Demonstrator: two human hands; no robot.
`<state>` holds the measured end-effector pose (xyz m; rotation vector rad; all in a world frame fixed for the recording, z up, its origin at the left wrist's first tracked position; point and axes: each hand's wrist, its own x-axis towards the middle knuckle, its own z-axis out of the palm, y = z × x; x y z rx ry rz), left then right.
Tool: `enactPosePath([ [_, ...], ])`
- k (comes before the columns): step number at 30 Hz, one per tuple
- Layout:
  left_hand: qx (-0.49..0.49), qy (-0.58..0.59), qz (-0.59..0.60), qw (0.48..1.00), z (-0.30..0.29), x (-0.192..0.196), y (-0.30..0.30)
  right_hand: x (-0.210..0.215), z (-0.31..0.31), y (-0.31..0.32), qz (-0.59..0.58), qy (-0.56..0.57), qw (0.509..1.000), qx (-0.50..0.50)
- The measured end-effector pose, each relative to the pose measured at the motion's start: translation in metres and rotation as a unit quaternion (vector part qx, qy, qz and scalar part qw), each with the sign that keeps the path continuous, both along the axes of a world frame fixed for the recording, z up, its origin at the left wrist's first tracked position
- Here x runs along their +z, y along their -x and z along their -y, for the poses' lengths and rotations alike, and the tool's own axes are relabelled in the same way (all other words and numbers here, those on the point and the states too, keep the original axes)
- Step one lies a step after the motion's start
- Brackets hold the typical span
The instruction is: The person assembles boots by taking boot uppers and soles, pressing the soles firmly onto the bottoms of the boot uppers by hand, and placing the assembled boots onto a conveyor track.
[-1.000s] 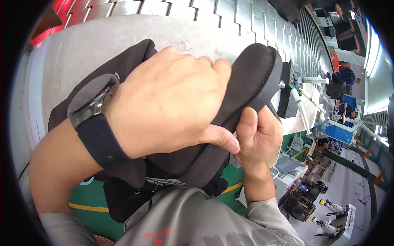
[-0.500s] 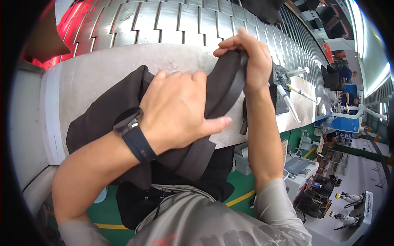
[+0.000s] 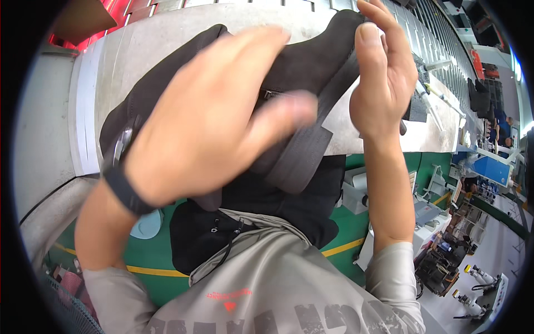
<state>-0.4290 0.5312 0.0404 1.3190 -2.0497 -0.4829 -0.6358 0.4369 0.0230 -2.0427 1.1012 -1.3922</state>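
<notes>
A black fabric bag (image 3: 311, 61) with a zip and a wide grey strap (image 3: 306, 150) lies on a grey table (image 3: 150, 50) and hangs over its near edge toward my body. My left hand (image 3: 206, 128), wearing a black wristband (image 3: 125, 189), is blurred and raised just over the middle of the bag, fingers spread and holding nothing. At the bag's upper right corner is my right hand (image 3: 384, 83), its thumb pressed against the edge where the strap begins and its fingers curled up behind it.
Small metal tools (image 3: 431, 100) lie on the table to the right of the bag. A slatted metal surface (image 3: 439, 33) runs behind. Below are green floor with a yellow line (image 3: 345, 245), machines (image 3: 439, 261) and a far-off person (image 3: 503, 128).
My left hand has lifted off the bag and opened, moving toward the camera. My right hand has stayed at the bag's top corner, its fingers now straighter.
</notes>
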Motion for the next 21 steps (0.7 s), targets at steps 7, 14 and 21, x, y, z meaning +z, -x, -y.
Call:
enactPosePath([
  [7,0.032,0.015,0.146,0.989,-0.068,-0.043,0.02,0.013,0.002,-0.022,-0.244,0.222,0.944,0.005],
  [14,0.114,0.114,0.108,0.981,-0.06,-0.048,0.022,0.008,0.05,0.002,-0.144,0.14,0.968,0.151],
  [21,0.163,0.209,0.014,0.964,-0.045,-0.024,-0.022,0.037,0.055,0.003,-0.237,-0.172,0.955,0.04],
])
